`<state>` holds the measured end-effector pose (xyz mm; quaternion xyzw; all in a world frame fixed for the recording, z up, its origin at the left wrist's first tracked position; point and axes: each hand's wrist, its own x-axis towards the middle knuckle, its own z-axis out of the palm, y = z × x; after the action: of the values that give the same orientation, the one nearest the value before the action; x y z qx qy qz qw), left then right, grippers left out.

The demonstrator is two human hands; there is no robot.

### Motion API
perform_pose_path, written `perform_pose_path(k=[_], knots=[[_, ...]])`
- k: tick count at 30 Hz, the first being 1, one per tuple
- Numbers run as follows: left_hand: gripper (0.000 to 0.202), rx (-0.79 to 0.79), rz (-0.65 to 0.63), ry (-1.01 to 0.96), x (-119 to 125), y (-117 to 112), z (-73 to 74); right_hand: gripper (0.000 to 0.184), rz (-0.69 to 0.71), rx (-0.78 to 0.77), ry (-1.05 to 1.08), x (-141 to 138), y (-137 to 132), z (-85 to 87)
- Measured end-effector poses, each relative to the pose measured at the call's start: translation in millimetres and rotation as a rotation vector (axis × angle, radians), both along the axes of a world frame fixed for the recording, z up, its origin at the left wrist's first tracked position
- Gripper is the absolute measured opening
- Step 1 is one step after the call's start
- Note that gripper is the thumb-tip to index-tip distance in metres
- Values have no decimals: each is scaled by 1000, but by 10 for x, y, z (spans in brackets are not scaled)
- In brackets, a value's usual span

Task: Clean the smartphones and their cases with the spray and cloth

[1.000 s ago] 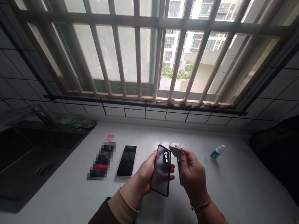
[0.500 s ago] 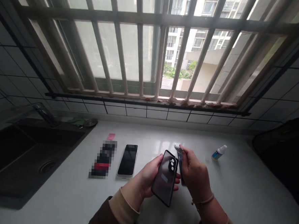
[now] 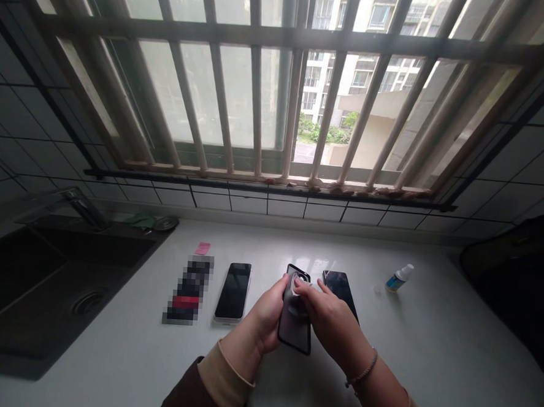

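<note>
- Black-edged phone case (image 3: 294, 337) is standing tilted above the counter, gripped in the closed left hand (image 3: 269, 314).
- Right hand (image 3: 330, 314) is gripping a pale cloth (image 3: 297, 302), its fingertips (image 3: 301, 284) pressing the cloth against the back of the case.
- Dark phone (image 3: 338, 286) is lying on the counter just beyond the right hand.
- White-edged phone (image 3: 233, 291) is lying left of the hands, beside a pixelated, unreadable packet (image 3: 188, 290).
- Small spray bottle (image 3: 399, 277) is lying at right on the white counter (image 3: 429, 342).
</note>
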<state>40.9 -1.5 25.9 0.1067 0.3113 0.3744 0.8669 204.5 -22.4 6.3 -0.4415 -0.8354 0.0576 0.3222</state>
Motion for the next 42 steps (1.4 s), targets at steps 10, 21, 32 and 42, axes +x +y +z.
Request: perform_pose_path(k=[10, 21, 32, 42], knots=[[71, 1, 114, 96, -101, 141, 38, 28, 245, -34, 70, -91, -121, 74], [66, 51, 177, 236, -242, 199, 18, 23, 218, -324, 303, -140, -237, 239], [60, 379, -2, 216, 18, -114, 56, 36, -523, -174, 620, 94, -48, 141], [73, 438, -27, 227, 126, -265, 19, 33, -448, 27, 225, -95, -102, 23]])
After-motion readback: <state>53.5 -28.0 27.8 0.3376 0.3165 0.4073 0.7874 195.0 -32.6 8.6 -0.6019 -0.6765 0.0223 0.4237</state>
